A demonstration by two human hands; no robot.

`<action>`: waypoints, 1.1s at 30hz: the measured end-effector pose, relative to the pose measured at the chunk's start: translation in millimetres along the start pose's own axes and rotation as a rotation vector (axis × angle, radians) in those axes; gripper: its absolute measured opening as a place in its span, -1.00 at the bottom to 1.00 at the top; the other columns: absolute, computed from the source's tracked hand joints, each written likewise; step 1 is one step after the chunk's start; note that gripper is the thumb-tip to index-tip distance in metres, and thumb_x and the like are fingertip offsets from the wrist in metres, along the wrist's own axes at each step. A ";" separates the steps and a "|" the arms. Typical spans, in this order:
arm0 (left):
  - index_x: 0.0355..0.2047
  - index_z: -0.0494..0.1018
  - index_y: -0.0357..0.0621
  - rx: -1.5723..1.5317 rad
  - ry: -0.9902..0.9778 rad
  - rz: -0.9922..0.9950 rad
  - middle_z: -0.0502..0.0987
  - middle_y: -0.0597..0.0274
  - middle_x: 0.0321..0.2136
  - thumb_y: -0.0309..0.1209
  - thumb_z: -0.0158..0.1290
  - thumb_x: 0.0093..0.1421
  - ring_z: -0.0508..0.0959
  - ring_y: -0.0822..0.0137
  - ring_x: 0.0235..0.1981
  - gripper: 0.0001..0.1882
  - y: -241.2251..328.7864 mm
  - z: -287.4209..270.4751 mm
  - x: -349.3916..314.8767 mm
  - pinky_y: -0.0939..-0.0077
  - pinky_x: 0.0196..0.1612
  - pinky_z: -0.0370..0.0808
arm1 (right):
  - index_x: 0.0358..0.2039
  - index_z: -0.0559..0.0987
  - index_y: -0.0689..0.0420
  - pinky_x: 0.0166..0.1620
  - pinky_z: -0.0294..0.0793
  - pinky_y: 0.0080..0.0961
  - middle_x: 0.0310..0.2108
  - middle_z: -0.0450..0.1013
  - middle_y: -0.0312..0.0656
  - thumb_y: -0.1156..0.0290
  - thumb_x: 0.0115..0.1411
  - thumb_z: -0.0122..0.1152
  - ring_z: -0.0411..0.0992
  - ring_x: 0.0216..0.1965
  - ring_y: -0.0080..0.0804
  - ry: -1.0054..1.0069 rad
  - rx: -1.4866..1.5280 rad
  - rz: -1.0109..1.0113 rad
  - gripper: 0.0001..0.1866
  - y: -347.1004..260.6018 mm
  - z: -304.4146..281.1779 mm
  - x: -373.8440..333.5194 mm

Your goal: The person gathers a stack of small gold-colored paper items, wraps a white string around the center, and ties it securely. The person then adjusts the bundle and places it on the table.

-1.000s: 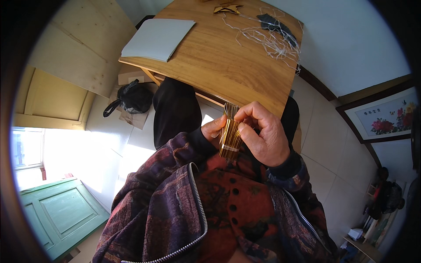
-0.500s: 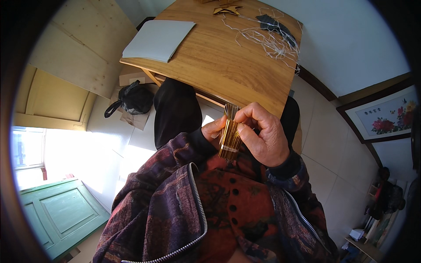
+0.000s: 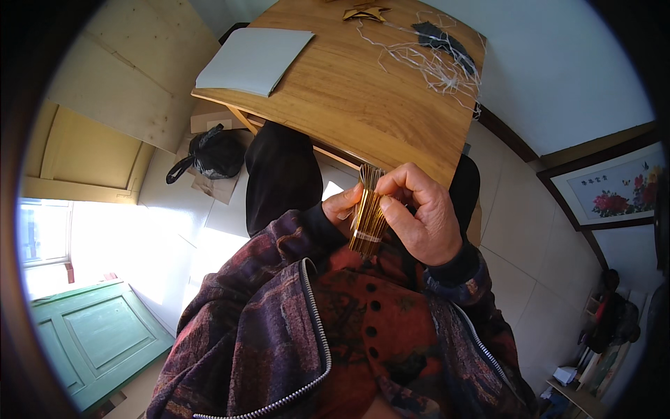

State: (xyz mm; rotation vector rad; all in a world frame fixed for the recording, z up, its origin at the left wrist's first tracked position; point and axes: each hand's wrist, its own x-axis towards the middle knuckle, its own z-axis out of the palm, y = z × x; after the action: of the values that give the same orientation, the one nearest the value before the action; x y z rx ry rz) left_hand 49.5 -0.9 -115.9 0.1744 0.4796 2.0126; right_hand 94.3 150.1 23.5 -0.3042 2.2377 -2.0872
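A thick bundle of folded gold foil paper [image 3: 368,216] is held upright in front of my chest, with a pale band around its lower part. My left hand [image 3: 341,207] grips its left side, thumb laid along the edge; most of the left fingers are hidden behind the bundle. On the other side, my right hand [image 3: 421,215] pinches the upper right edge of the layers between thumb and forefinger. The top ends of the layers fan slightly apart.
The wooden table [image 3: 363,105] beyond my knees bears a stack of white sheets [image 3: 256,61], a gold paper star [image 3: 366,12], a dark grey piece [image 3: 444,46] and tangled white strings [image 3: 447,78]. A black plastic bag [image 3: 218,155] lies on the floor at left.
Both hands keep their hold on the gold bundle with hardly any movement. The view has shifted very slightly.
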 end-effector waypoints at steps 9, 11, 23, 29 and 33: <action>0.02 0.36 -0.14 0.019 0.022 -0.028 0.52 0.18 -0.16 0.12 -0.03 0.15 0.53 0.31 -0.16 -0.36 -0.3 -1.8 0.7 0.38 -0.08 0.48 | -0.35 0.40 0.22 -0.32 0.33 -0.73 -0.41 0.37 -0.33 0.59 0.12 0.03 0.29 -0.42 -0.73 0.004 -0.104 -0.012 -0.94 3.2 -1.3 -0.2; 0.02 0.36 -0.14 0.015 0.002 -0.027 0.52 0.18 -0.17 0.12 -0.03 0.14 0.53 0.31 -0.16 -0.36 0.2 -1.2 0.5 0.37 -0.08 0.48 | -0.35 0.40 0.23 -0.30 0.34 -0.72 -0.39 0.37 -0.32 0.59 0.12 0.04 0.31 -0.40 -0.70 0.005 -0.112 -0.043 -0.94 4.6 -1.9 0.1; -0.01 0.38 -0.16 0.117 0.044 0.001 0.54 0.17 -0.26 0.17 -0.02 0.11 0.56 0.30 -0.27 -0.33 -0.9 -2.5 2.3 0.36 -0.22 0.54 | -0.35 0.44 0.25 -0.36 0.44 -0.62 -0.48 0.45 -0.23 0.61 0.07 0.07 0.43 -0.50 -0.58 0.055 -0.166 -0.135 -0.90 3.8 -0.5 1.6; -0.02 0.38 -0.16 0.103 0.013 -0.014 0.54 0.15 -0.26 0.18 -0.02 0.11 0.56 0.28 -0.27 -0.32 0.2 -4.3 0.8 0.36 -0.22 0.54 | -0.34 0.44 0.25 -0.38 0.44 -0.62 -0.48 0.45 -0.23 0.61 0.06 0.07 0.42 -0.50 -0.58 0.048 -0.178 -0.149 -0.89 6.1 -1.3 2.1; -0.01 0.37 -0.16 0.123 0.026 0.026 0.54 0.14 -0.23 0.18 -0.02 0.11 0.56 0.28 -0.25 -0.31 -2.4 -4.2 2.8 0.36 -0.20 0.54 | -0.35 0.44 0.24 -0.38 0.44 -0.63 -0.49 0.45 -0.23 0.61 0.07 0.08 0.42 -0.50 -0.59 0.064 -0.195 -0.156 -0.90 6.7 -0.5 1.6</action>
State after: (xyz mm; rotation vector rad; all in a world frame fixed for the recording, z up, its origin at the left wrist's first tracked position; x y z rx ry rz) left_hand 48.8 1.4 -120.8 0.2316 0.6213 2.0133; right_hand 92.0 150.7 17.1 -0.4427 2.5381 -1.9766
